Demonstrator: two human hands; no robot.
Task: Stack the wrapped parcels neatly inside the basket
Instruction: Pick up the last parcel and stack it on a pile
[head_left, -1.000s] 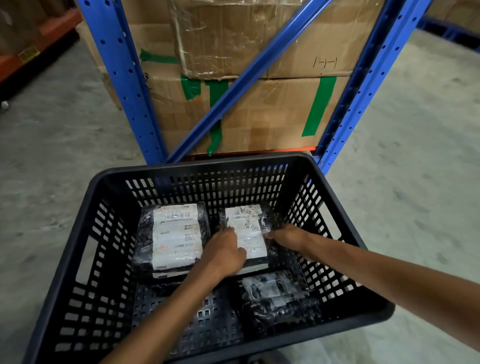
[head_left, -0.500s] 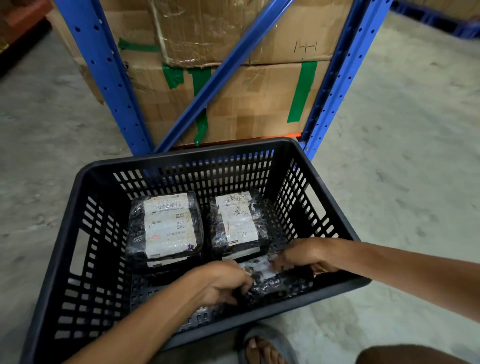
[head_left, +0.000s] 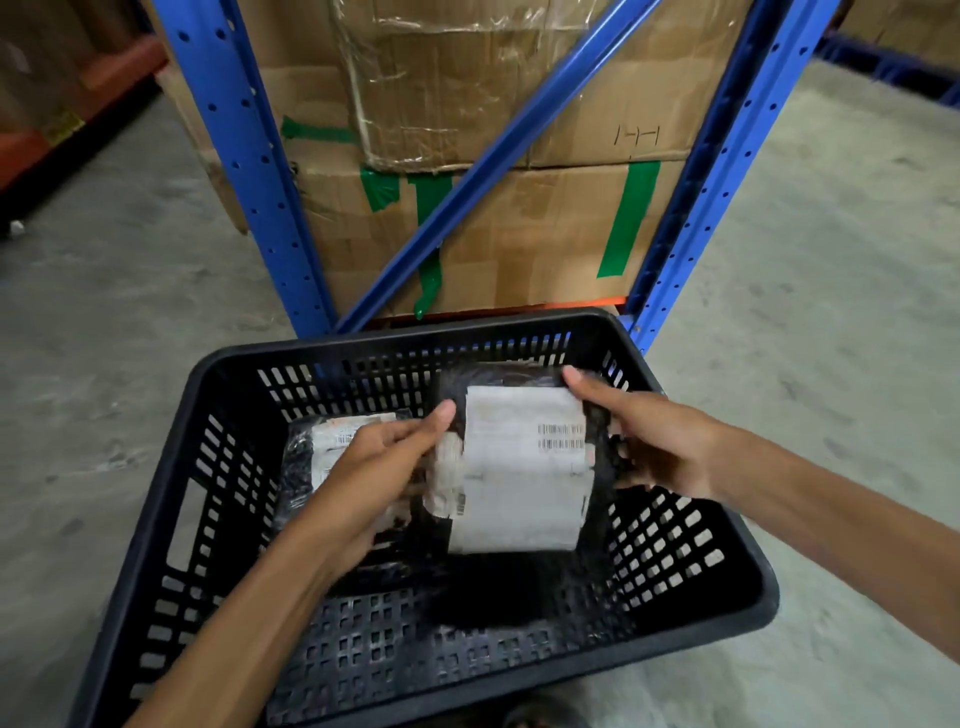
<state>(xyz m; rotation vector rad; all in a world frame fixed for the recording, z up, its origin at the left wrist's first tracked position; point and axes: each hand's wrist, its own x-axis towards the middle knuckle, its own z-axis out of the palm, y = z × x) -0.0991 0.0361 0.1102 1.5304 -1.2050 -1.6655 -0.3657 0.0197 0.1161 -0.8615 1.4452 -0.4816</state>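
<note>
A black slatted plastic basket (head_left: 691, 629) stands on the concrete floor in front of me. Both my hands hold one black-wrapped parcel with white labels (head_left: 524, 467) above the basket's right half. My left hand (head_left: 374, 467) grips its left edge and my right hand (head_left: 649, 441) grips its right edge. Another wrapped parcel with a label (head_left: 317, 447) lies at the basket's far left, partly behind my left hand. The held parcel hides whatever lies under it.
A blue steel rack (head_left: 244, 171) with a diagonal brace stands just behind the basket, holding taped cardboard boxes (head_left: 519, 228). Grey concrete floor (head_left: 831, 312) lies to both sides. An orange and black shelf base (head_left: 62, 135) runs along the far left.
Both hands have lifted the near parcel off the basket floor and carried it up and away from me, over the far right parcel. The camera has tilted up a little.
</note>
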